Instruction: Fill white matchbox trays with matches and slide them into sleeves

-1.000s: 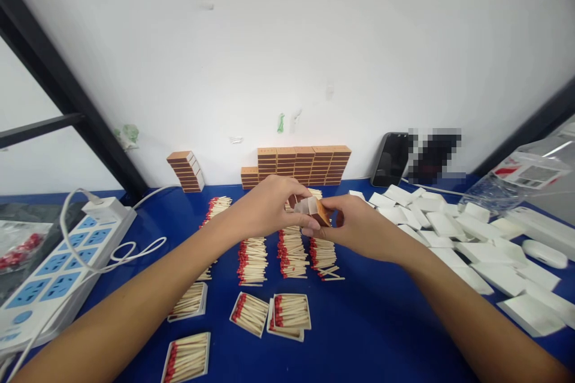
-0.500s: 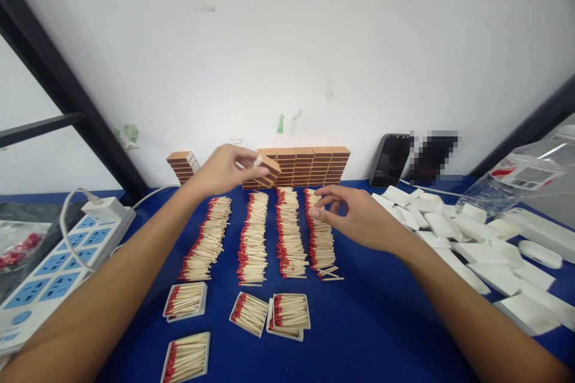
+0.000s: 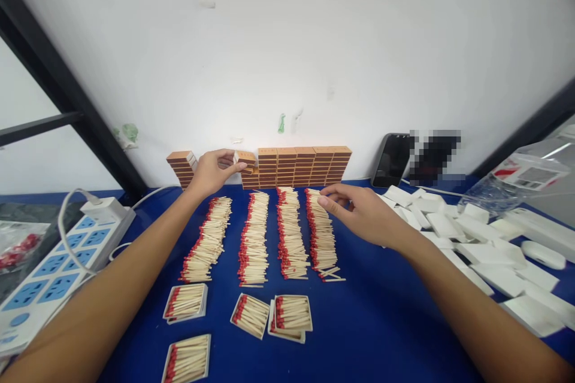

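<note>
My left hand (image 3: 214, 171) pinches a matchbox (image 3: 245, 158) with an orange-brown top, between thumb and fingers. It is at the low left column of the matchbox stack (image 3: 296, 167) against the wall; whether it touches the box below I cannot tell. My right hand (image 3: 354, 206) is at the upper end of the rightmost row of red-tipped matches (image 3: 322, 233), fingers loosely curved and thumb apart, with nothing seen in them. Other match rows (image 3: 254, 239) lie to the left. In front are several white matchbox trays (image 3: 207, 352) filled with matches.
A smaller matchbox stack (image 3: 180, 166) stands at the left by the wall. A power strip (image 3: 67, 257) with a white cable is at far left. At right lie a pile of empty white trays (image 3: 485, 245), a phone (image 3: 390, 160) against the wall and a clear plastic bag (image 3: 507, 176).
My left hand has moved left and slightly down with the matchbox, from in front of the stack to its low left column. My right hand has shifted slightly right.
</note>
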`<state>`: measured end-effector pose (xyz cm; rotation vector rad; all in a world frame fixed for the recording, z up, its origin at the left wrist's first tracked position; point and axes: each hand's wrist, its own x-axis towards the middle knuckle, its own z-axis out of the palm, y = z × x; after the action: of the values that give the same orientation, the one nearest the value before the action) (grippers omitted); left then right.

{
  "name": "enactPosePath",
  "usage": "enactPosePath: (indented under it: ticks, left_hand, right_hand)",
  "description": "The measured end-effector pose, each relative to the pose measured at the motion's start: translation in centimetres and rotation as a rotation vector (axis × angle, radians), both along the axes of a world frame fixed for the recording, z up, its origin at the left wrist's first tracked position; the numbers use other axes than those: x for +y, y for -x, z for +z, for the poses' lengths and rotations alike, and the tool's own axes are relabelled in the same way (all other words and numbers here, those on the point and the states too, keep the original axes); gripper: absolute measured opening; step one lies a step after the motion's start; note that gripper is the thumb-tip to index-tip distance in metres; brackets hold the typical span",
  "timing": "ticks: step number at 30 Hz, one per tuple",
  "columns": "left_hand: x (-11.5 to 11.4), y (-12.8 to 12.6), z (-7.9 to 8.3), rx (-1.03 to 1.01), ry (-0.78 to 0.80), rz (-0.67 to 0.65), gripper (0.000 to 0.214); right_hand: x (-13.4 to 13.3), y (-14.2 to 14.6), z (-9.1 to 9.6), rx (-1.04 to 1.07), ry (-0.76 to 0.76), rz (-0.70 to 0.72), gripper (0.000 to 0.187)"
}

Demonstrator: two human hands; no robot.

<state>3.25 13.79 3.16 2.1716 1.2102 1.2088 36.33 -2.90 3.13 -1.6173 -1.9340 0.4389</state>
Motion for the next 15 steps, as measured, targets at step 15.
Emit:
enactPosePath:
  ticks: [15]
  left_hand:
    - [-0.62, -0.74, -0.29, 0.072, -0.033, 0.138, 0.045]
  right_hand:
    - [-0.24, 0.41, 0.41, -0.106, 0.011, 0.036, 0.056]
